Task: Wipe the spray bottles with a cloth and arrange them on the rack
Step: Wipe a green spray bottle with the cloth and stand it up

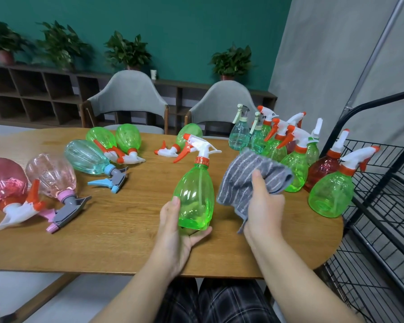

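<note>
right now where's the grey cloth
The grey cloth is in the right hand, right of centre in the head view, above the table, between the held green bottle and the standing bottles.

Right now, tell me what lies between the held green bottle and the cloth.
Head view: only bare table shows between the green bottle in the left hand and the cloth in the right hand.
</note>
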The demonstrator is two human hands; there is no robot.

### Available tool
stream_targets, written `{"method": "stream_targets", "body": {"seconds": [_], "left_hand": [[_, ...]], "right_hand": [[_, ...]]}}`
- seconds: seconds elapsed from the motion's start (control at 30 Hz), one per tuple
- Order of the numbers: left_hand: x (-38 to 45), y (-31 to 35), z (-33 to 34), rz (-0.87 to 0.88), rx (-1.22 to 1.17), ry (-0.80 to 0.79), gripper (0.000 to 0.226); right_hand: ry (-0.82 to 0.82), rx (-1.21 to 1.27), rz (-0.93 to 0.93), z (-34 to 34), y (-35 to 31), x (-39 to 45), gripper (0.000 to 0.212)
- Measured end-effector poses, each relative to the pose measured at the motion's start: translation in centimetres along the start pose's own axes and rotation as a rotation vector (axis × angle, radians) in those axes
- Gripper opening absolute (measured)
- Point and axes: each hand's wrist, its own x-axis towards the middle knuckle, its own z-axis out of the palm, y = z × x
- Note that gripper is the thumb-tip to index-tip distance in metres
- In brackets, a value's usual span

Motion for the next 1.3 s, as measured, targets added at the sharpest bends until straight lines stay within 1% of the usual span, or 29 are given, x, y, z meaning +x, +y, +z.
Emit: {"method": "stream_targets", "body": {"seconds": [0.07,0.1,0.13,0.2,0.23,0.27,0.33,0.37,0.43,0.47,0.5,0.57,0.6,0.63,0.7,0.77,0.83,0.87,0.9,0.93,0.97,1.0,1.03,1.07,1.1,1.13,1.2,1.23,1.3], "left_hand": [[-0.2,0.0,0.2,0.035,0.020,-0.012,0.064],[-0.2,0.0,0.3,0.048,0.030,-0.021,0.062],[-0.3,0.0,0.3,0.052,0.044,-0.040,0.063],[-0.5,0.1,0.6,0.055,0.087,-0.083,0.062],[-0.6,0.1,0.5,0.062,0.106,-0.091,0.060],[-0.6,0.2,0.5,0.068,0.115,-0.086,0.057],[-0.6,0.4,0.6,0.073,0.124,-0.081,0.050],[-0.6,0.4,0.6,0.074,0.135,-0.088,0.045],[-0.4,0.3,0.5,0.062,0.150,-0.093,0.038],[-0.4,0.2,0.5,0.051,0.139,-0.073,0.042],[-0.3,0.1,0.4,0.046,0.116,-0.040,0.057],[-0.2,0.1,0.3,0.033,0.087,-0.014,0.100],[-0.3,0.2,0.4,0.044,0.082,-0.020,0.110],[-0.4,0.2,0.5,0.067,0.078,-0.023,0.108],[-0.4,0.2,0.5,0.099,0.038,-0.043,0.090],[-0.4,0.3,0.4,0.090,0.000,-0.059,0.078],[-0.4,0.3,0.4,0.060,-0.003,-0.054,0.077],[-0.3,0.3,0.3,0.051,0.002,-0.037,0.075],[-0.2,0.2,0.3,0.059,0.005,-0.009,0.070],[-0.2,0.2,0.3,0.081,0.007,0.011,0.069],[-0.2,0.2,0.3,0.093,0.006,0.009,0.077],[-0.2,0.2,0.4,0.082,0.015,0.002,0.090],[-0.2,0.2,0.5,0.066,0.021,-0.002,0.102],[-0.2,0.3,0.4,0.056,0.023,0.003,0.107],[-0.3,0.3,0.4,0.055,0.016,0.014,0.105],[-0.3,0.3,0.3,0.054,0.009,0.028,0.096],[-0.1,0.0,-0.1,0.060,0.005,0.025,0.082],[0.0,-0.1,-0.1,0.056,0.017,0.019,0.080],[0.0,-0.2,0.2,0.050,0.055,0.011,0.079]], "right_hand": [[-0.104,-0.166,-0.243,0.9,0.4,-0.6,0.017],[-0.212,-0.236,-0.342,1.5,0.9,-0.7,0.011],[-0.318,-0.336,-0.427,2.0,1.4,-0.9,0.012],[-0.496,-0.595,-0.629,2.5,3.0,-1.0,0.053],[-0.548,-0.688,-0.702,2.6,3.8,-1.0,0.061],[-0.583,-0.729,-0.748,2.6,4.2,-0.8,0.063],[-0.633,-0.701,-0.763,2.3,4.6,-0.7,0.062],[-0.655,-0.688,-0.772,2.2,4.7,-0.7,0.058],[-0.706,-0.652,-0.833,1.7,5.1,-1.1,0.045],[-0.742,-0.636,-0.860,1.4,5.3,-1.2,0.039],[-0.780,-0.618,-0.874,1.2,5.6,-1.5,0.035],[-0.841,-0.566,-0.902,0.6,6.2,-2.0,0.028],[-0.856,-0.539,-0.904,0.3,6.4,-2.0,0.027],[-0.865,-0.513,-0.896,0.1,6.5,-1.9,0.028],[-0.863,-0.465,-0.869,-0.1,6.2,-1.6,0.027],[-0.873,-0.400,-0.846,-0.4,5.7,-1.7,0.031],[-0.877,-0.366,-0.829,-1.0,5.7,-1.6,0.031],[-0.872,-0.349,-0.781,-1.4,5.7,-1.5,0.029],[-0.841,-0.289,-0.677,-1.7,6.0,-1.3,0.026],[-0.745,-0.178,-0.479,-1.8,5.9,-1.1,0.021],[-0.569,-0.016,-0.228,-1.8,5.7,-0.7,0.016],[-0.390,0.107,-0.006,-1.7,5.3,-0.2,0.011],[-0.263,0.192,0.162,-1.5,4.8,0.2,0.009],[-0.207,0.251,0.257,-1.1,4.1,0.7,0.017],[-0.168,0.259,0.303,-0.6,3.4,1.1,0.023],[-0.150,0.265,0.299,-0.2,2.7,1.5,0.024],[-0.195,0.192,0.208,0.9,1.4,1.4,0.021],[-0.243,0.122,0.151,1.5,1.1,1.1,0.020],[-0.369,-0.093,0.028,2.6,0.9,0.3,0.025]]}}
